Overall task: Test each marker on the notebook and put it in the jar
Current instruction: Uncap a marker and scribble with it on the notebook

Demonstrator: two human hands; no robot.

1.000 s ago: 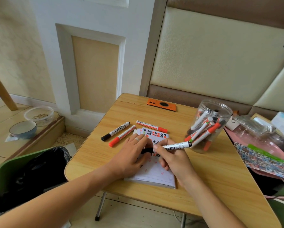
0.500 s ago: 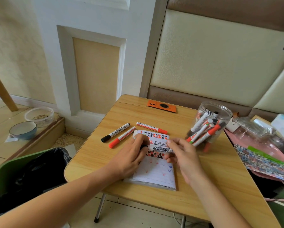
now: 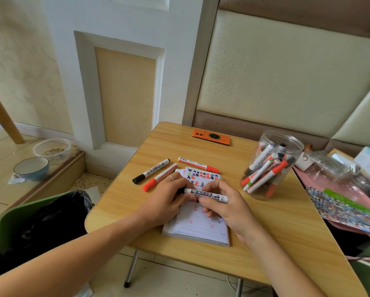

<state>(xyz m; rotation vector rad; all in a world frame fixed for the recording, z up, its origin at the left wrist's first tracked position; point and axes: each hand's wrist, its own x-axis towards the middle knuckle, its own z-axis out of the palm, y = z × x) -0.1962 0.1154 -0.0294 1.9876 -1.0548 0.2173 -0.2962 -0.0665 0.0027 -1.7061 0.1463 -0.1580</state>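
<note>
A white whiteboard marker with a black cap lies level across both hands, just above the open notebook. The left hand curls its fingers and thumb round the capped end; a ring shows on one finger. The right hand pinches the barrel near its other end between thumb and fingertips, wrist angled in from the lower right. The barrel's print reads "WHITEBOARD MARKER", partly covered by fingers, with a boxed logo and characters too small to read.

The notebook lies on the wooden folding table; its far page carries black and red asterisk-like test marks and the red character "正", its lined near page small faint marks. Beyond it lie a black-capped marker, a red-capped marker beside that, and a red marker at the notebook's far edge. The clear plastic jar, open-topped, stands well to the right, holding many red, black and green markers. An orange phone lies at the table's far edge.
</note>
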